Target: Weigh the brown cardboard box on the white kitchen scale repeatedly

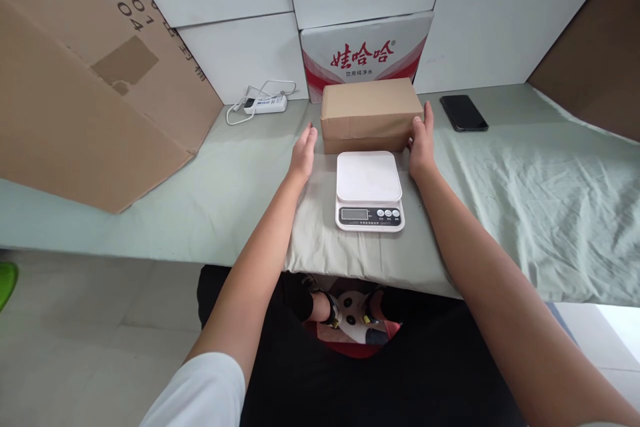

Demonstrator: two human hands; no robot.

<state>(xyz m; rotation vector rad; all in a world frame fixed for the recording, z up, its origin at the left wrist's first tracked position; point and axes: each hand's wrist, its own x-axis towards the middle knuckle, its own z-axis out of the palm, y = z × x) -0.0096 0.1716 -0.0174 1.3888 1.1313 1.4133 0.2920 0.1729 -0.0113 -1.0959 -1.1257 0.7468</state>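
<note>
A closed brown cardboard box (364,125) rests on the cloth-covered table, just behind a white kitchen scale (369,177). Beside the box's left end is my left hand (303,152), its fingers stretched out and a small gap between it and the cardboard. My right hand (423,143) lies along the right end, fingers extended upward and thumb at the front corner, seemingly touching. The scale's platform is bare, and its display (355,214) looks blank, with several buttons to the right of it.
Behind the box stands a white-and-red carton (367,47) against white panels. A white device with a coiled cable (267,104) lies at the back left, a black phone (464,113) at the back right. Large cardboard (95,80) stands on the left, more cardboard (595,60) on the right.
</note>
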